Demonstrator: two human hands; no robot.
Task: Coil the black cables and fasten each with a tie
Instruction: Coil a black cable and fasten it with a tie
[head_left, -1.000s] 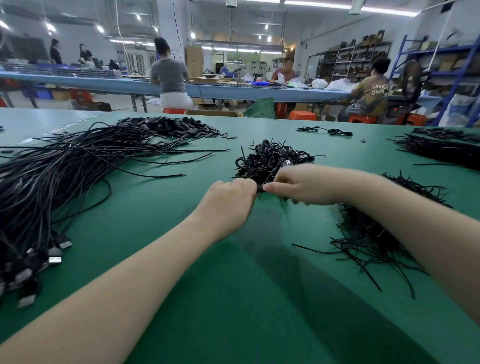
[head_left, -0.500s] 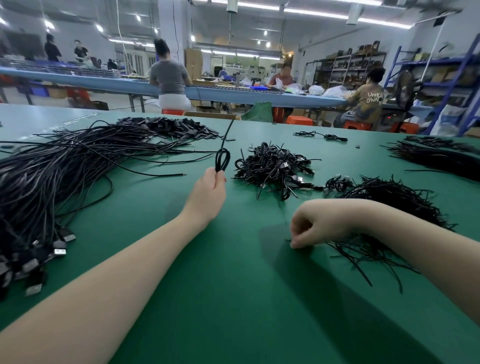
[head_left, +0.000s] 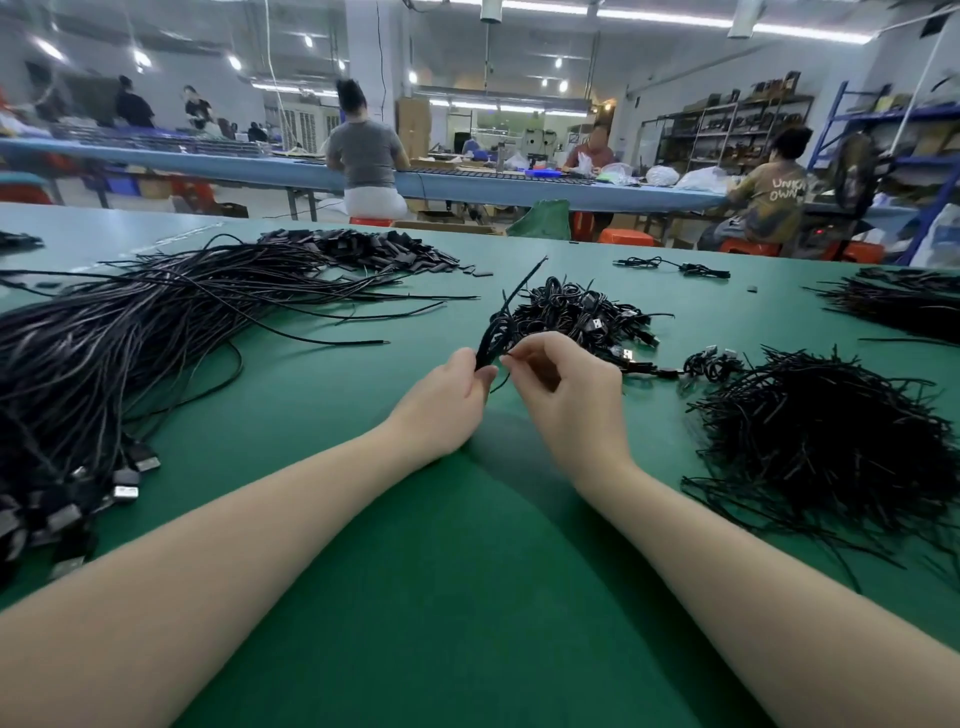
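My left hand (head_left: 449, 400) grips a small coiled black cable (head_left: 491, 335) by its lower end, just above the green table (head_left: 457, 597). A loose cable end sticks up and to the right from the coil. My right hand (head_left: 563, 387) is right beside it and pinches a thin black tie (head_left: 500, 383) against the coil. Behind my hands lies a heap of tied coils (head_left: 582, 314). A large bundle of uncoiled black cables (head_left: 130, 332) with USB plugs spreads over the left. A pile of black ties (head_left: 831, 447) lies at the right.
A heap of small black flat parts (head_left: 379, 249) lies at the back left. One single cable (head_left: 675, 267) lies far back, and more black strands (head_left: 904, 301) sit at the far right edge. People sit at a long blue bench (head_left: 519, 184) beyond the table.
My right hand picked a tie at the right-hand pile and came back to the coil. My left hand, holding the coil, moved right and lower to meet it.
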